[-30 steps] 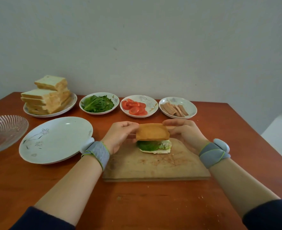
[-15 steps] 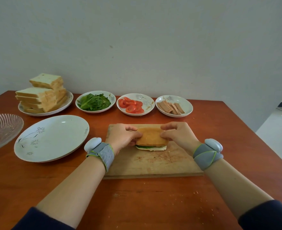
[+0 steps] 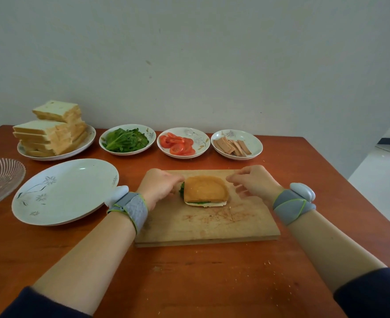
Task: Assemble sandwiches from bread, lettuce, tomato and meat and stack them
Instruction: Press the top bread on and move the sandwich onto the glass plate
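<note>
Right hand now off sandwich; table.

No readable text, label, brand, number or sign shows on anything here.

A home dining corner: wooden table against a plain wall, floral plates, sliced bread, cutting board.

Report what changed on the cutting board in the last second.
The top bread slice went down onto the lettuce, closing the sandwich. The right hand let go and drew back rightward; the left hand stays at its left edge. Cutting board and empty plate stayed put.
</note>
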`<state>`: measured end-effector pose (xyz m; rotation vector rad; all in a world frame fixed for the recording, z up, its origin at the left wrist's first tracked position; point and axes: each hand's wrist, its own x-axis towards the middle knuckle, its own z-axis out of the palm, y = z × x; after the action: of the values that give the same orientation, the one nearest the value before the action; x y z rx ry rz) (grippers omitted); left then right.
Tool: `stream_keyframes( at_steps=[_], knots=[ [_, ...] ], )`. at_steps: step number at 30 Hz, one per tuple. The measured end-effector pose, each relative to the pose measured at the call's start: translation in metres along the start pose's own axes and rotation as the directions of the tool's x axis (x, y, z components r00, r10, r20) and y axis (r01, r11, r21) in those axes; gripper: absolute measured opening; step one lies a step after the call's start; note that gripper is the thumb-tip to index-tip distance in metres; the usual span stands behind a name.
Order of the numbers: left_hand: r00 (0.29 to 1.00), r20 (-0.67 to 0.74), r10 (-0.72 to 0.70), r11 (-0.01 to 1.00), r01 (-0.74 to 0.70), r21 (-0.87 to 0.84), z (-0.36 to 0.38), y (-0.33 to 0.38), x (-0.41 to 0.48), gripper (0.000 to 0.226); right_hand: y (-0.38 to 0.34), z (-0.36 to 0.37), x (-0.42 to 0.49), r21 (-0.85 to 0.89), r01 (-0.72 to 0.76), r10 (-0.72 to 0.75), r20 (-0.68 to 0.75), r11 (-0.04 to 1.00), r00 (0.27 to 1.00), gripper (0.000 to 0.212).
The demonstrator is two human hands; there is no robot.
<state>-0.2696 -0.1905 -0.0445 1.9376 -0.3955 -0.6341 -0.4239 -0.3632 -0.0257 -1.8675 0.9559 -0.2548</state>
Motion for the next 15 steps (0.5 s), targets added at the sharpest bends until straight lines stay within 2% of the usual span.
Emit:
stream_keyframes(
  at_steps=[2,4,10,15],
  knots=[
    [0.991,0.074,-0.114,0.985,0.122,-0.119,-0.002,0.007,-0.001,0.028,-0.001,0.000,0.000,0.013,-0.080,0.079,0.076,0.997,0.994,0.033],
    [0.978,0.127,-0.165,0.973,0.183,-0.144,-0.003,0.011,0.000,0.037,-0.003,0.003,0.000,0.042,-0.145,0.138,0.125,0.989,0.982,0.038],
    [0.969,0.182,-0.165,0.981,0.180,-0.068,0.004,0.013,0.001,0.041,-0.013,0.016,0.003,0.113,-0.263,0.241,0.181,0.958,0.954,0.050],
    [0.972,0.187,-0.140,0.984,0.157,-0.079,0.009,0.012,-0.002,0.036,-0.018,0.025,0.005,0.178,-0.316,0.280,0.204,0.932,0.938,0.054]
  ],
)
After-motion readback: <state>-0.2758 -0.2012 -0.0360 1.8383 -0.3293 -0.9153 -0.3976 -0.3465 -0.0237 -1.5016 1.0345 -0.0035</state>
